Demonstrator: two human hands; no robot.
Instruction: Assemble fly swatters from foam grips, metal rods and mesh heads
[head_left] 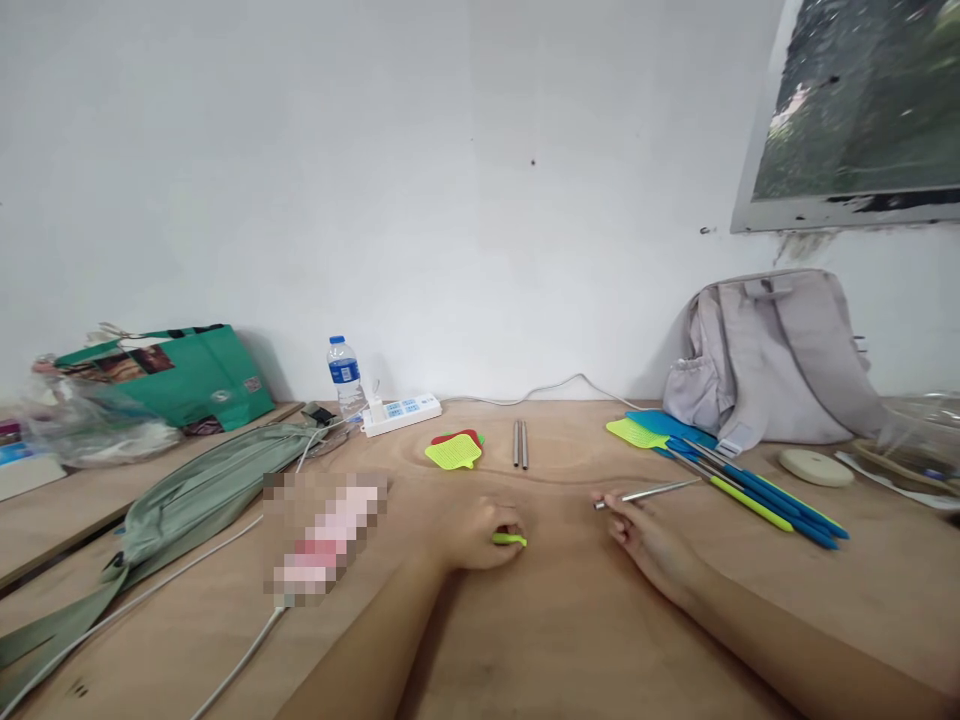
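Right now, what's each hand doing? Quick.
Left hand: closed on a small yellow-green piece, resting on the table.
Right hand: holding a thin metal rod by one end.

Bare table [555, 620] between forearms and toward near edge: open passage. Ahead, two rods [520, 443] and swatter heads [454, 450] block centre. Right: swatters [750, 485], backpack [772, 355]. Left: cable [150, 590], green bag [187, 505], bottle [345, 375], power strip [401, 413].

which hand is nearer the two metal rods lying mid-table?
Left. The left hand, holding a small yellow-green piece, sits just below the two metal rods; the right hand is farther off to their right.
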